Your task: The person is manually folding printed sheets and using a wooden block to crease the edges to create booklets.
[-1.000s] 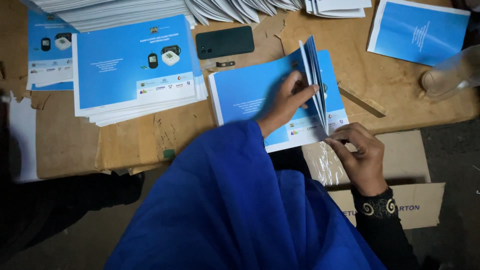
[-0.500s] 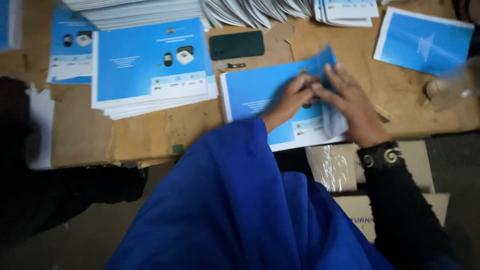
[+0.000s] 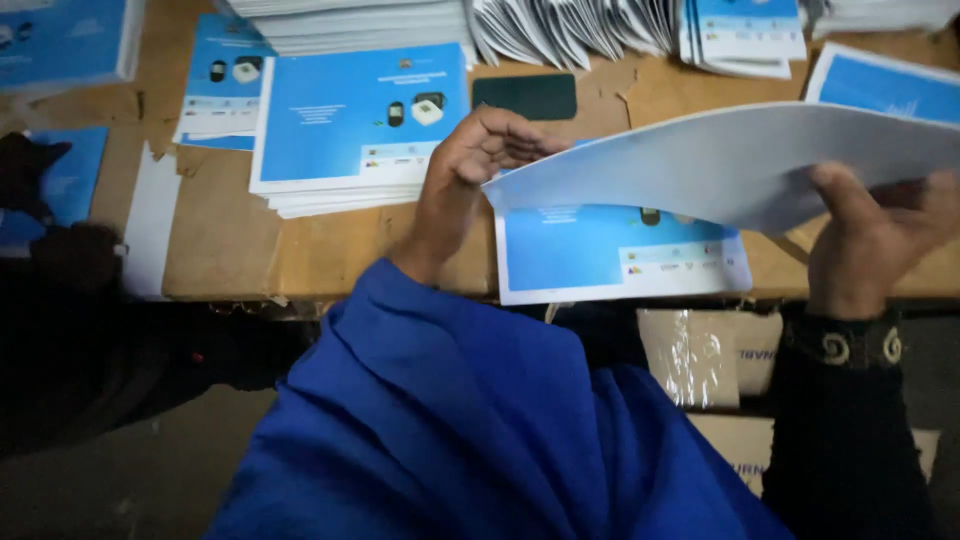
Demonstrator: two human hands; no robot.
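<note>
Held up above the table (image 3: 230, 250): a large white sheet (image 3: 740, 160), lifted nearly flat and hiding much of what lay beneath. Left hand (image 3: 470, 170) at the sheet's left corner, fingers (image 3: 510, 135) curled narrow about the edge. Right hand (image 3: 870, 235) under the right side, thumb pressed up against the sheet's underside, other fingers hidden behind the paper, so grip there only partly seen. Directly below, a blue printed sheet (image 3: 610, 255) flat at the table's near edge, its top covered by the raised one. Left of the hands, a stack of blue leaflets (image 3: 350, 130); just beyond the left hand, a dark phone (image 3: 525, 97). Along the far edge, fanned folded papers (image 3: 580, 25). Below the table's edge, a cardboard box (image 3: 710, 350) with clear wrap, close by the right sleeve.
</note>
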